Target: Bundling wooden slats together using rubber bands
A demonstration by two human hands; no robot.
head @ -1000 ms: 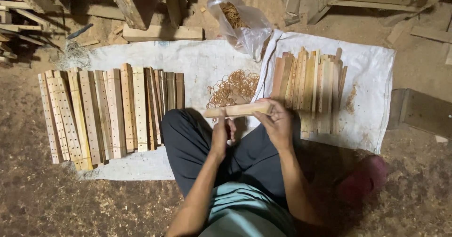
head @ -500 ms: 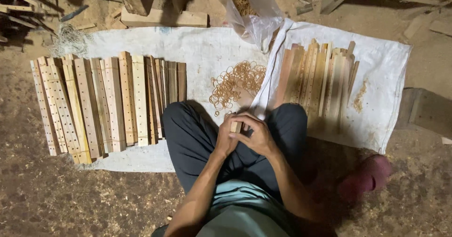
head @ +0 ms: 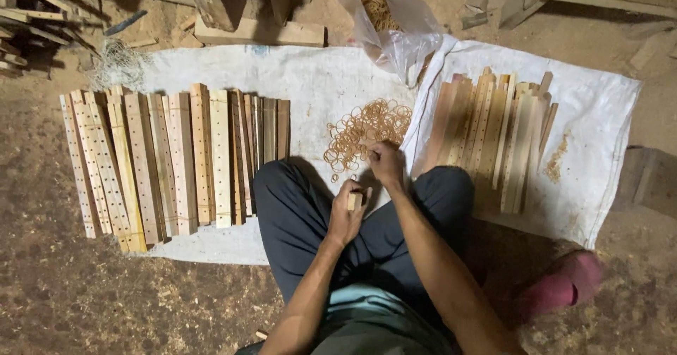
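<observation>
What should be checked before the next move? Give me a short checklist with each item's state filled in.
1. Left hand has a firm grip on the wooden bundle, held end-on: ok.
2. Right hand reaches the pile of rubber bands: ok, fingertips are at its near edge.
3. A single band is pinched: cannot tell, the fingers hide it.
4. Band supply on the white sack: ok, plenty loose, more in the plastic bag.
5. Loose wooden strips within reach on the right: ok.
6. Room in the drilled slats row on the left: ok, bare sack beside its right end.
</observation>
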